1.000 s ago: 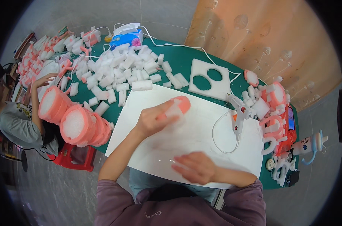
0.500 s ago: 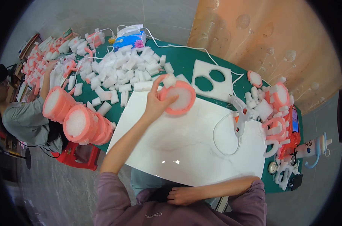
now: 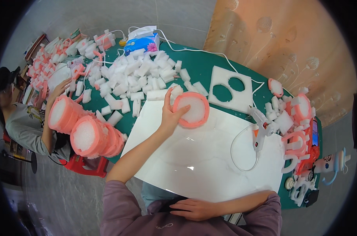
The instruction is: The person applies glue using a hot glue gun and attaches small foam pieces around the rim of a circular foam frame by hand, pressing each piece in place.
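My left hand (image 3: 173,118) grips a round foam disc (image 3: 194,112) with a thick pink rim and a white centre, over the far part of the white board (image 3: 166,165). Its thumb lies across the disc's face, while the fingers reach round the left edge. A small white foam bit shows by the fingertips; whether it is held cannot be made out. Near the front edge of the board, my right hand (image 3: 194,208) rests against my body with fingers stretched out and nothing in them. A white glue gun (image 3: 259,129) lies on the board's right side, its cord looping beside it.
White foam blocks (image 3: 135,72) lie heaped behind the board, beside a blue tissue pack (image 3: 141,42). A foam sheet with two holes (image 3: 245,92) is at the back. Pink foam cylinders (image 3: 94,137) stand left, near a co-worker (image 3: 33,126). Pink foam pieces (image 3: 294,143) crowd the right.
The view has shifted, moving the whole scene slightly right and down. My left hand still grips the disc, turned a little. My right hand's curled fingers have straightened.
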The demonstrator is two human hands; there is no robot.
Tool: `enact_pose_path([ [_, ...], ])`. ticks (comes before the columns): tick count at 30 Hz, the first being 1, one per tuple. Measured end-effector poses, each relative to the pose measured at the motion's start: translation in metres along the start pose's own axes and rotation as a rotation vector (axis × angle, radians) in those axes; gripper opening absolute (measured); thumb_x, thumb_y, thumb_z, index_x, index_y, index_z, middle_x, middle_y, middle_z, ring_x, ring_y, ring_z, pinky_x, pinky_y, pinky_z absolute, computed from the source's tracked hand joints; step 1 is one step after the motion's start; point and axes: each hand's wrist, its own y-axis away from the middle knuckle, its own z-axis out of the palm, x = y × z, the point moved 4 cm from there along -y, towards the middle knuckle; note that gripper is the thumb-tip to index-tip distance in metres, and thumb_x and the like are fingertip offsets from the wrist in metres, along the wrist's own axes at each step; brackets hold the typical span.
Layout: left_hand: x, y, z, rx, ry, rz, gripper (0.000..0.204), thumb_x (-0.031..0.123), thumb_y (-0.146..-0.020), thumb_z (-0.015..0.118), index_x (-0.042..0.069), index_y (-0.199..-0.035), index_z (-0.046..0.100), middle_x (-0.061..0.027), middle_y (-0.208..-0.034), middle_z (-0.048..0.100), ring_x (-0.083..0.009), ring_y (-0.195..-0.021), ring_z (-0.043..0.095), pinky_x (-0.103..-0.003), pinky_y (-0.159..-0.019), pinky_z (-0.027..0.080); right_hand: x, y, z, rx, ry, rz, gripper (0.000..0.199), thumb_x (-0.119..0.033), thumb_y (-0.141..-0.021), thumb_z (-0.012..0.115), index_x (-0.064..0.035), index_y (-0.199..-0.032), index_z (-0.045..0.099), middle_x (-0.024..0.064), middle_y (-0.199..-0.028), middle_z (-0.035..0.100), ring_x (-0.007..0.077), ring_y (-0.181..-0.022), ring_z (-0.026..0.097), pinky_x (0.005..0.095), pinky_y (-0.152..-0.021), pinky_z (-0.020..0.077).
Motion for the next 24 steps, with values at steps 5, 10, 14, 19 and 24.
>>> enact_pose_path([
  [5,-0.001,0.0,-0.002,-0.045,-0.02,-0.047,0.079,-0.004,-0.075,0.062,0.012,-0.137,0.016,-0.0138,-0.115,0.05,-0.02,-0.102,0.054,-0.033,-0.082,0.049,0.004,-0.004,-0.008,0.182,0.142,0.172,0.045,-0.007,-0.078,0.047,-0.0008,-0.122,0.046,0.0163,-0.128,0.044,0.0279,-0.111,0.047,0.0371,-0.091,0.0395],
  [10,-0.006,-0.001,-0.003,-0.085,-0.133,-0.053,0.077,-0.004,-0.075,0.062,0.013,-0.136,0.018,-0.0128,-0.106,0.057,-0.0183,-0.093,0.058,-0.032,-0.08,0.049,0.0,-0.006,-0.005,0.001,0.341,0.149,0.047,-0.007,-0.075,0.049,-0.0014,-0.121,0.047,0.0153,-0.126,0.045,0.0266,-0.114,0.045,0.0379,-0.092,0.0382],
  [14,-0.007,-0.001,0.0,-0.128,-0.211,-0.004,0.075,-0.004,-0.075,0.062,0.014,-0.136,0.021,-0.0128,-0.101,0.06,-0.017,-0.086,0.06,-0.031,-0.078,0.05,-0.002,0.001,-0.011,0.192,0.387,0.164,0.043,-0.011,-0.078,0.049,-0.0094,-0.12,0.049,0.0125,-0.12,0.048,0.0234,-0.106,0.047,0.037,-0.091,0.0377],
  [19,-0.003,0.003,0.002,-0.117,-0.273,-0.035,0.075,-0.004,-0.075,0.062,0.015,-0.136,0.022,-0.0129,-0.099,0.06,-0.0171,-0.087,0.06,-0.03,-0.077,0.05,-0.007,0.002,-0.019,0.377,0.825,0.005,0.037,-0.013,-0.079,0.05,-0.0154,-0.116,0.053,0.0115,-0.11,0.051,0.0217,-0.095,0.049,0.0342,-0.084,0.0418],
  [24,-0.007,0.003,0.001,-0.125,-0.233,-0.037,0.076,-0.004,-0.075,0.062,0.014,-0.136,0.021,-0.0133,-0.1,0.06,-0.0176,-0.089,0.061,-0.031,-0.077,0.05,0.009,-0.004,-0.02,0.113,0.685,0.191,0.035,-0.016,-0.075,0.051,-0.0073,-0.108,0.055,0.0079,-0.103,0.053,0.0195,-0.09,0.052,0.031,-0.081,0.0425],
])
